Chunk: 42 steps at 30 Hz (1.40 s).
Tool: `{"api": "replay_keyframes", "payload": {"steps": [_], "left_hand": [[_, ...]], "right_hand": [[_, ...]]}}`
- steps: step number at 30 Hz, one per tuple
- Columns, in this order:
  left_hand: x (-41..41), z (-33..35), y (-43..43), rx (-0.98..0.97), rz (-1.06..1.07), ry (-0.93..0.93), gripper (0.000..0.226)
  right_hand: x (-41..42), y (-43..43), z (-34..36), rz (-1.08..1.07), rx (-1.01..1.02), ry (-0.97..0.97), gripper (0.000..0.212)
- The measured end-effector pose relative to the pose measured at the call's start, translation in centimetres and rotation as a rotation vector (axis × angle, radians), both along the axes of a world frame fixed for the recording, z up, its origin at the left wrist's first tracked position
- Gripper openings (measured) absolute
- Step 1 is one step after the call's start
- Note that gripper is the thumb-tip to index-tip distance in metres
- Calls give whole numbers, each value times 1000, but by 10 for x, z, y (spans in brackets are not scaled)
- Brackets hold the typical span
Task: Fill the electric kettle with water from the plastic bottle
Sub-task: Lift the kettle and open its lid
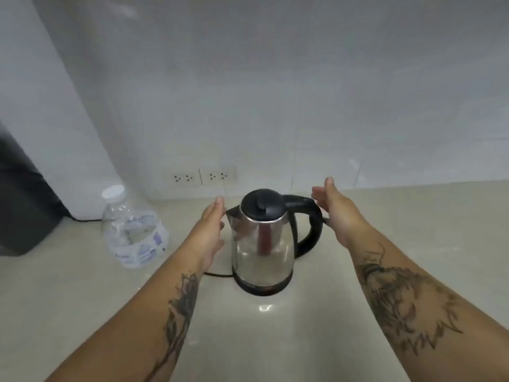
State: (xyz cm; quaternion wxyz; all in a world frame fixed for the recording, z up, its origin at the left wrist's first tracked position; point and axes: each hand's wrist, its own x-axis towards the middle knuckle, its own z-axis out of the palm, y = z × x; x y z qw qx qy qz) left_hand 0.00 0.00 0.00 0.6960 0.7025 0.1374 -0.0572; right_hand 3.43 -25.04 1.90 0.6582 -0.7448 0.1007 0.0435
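A stainless steel electric kettle (261, 244) with a black lid, black handle and black base stands upright on the pale countertop (275, 340). Its lid is closed and the handle points right. My left hand (210, 227) hovers just left of the spout, fingers apart and holding nothing. My right hand (334, 209) is spread beside the handle, close to it but not gripping. A clear plastic water bottle (132, 230) with a white cap stands to the left of the kettle, capped and untouched.
A double wall socket (203, 176) sits behind the kettle on the white tiled wall. The kettle's black cord (217, 274) trails left from its base. A dark appliance (24, 210) stands at the far left edge.
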Motion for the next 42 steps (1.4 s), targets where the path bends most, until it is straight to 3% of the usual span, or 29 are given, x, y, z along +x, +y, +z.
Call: {"api": "replay_keyframes", "payload": {"steps": [4, 13, 17, 21, 24, 26, 37, 42], "left_hand": [[3, -27, -14, -29, -117, 73, 58], [1, -47, -29, -14, -84, 42, 43], [2, -42, -26, 24, -60, 12, 64], [0, -20, -25, 4, -56, -49, 43], [-6, -4, -21, -19, -76, -113, 59], [-14, 1, -18, -53, -48, -100, 68], [-112, -31, -53, -112, -16, 84, 46], [-142, -58, -65, -93, 3, 129, 51]], "right_hand": [[3, 12, -28, -100, 4, 87, 53], [10, 20, -56, -236, 24, 21, 65], [15, 17, -54, -211, 62, -7, 63], [13, 14, -31, -190, 134, -50, 60], [3, 8, -12, -183, 150, -100, 59], [-9, 4, -3, -168, 166, -130, 57], [-103, -30, -35, -148, 165, -33, 54], [-131, -35, -62, -166, 175, 4, 49]]}}
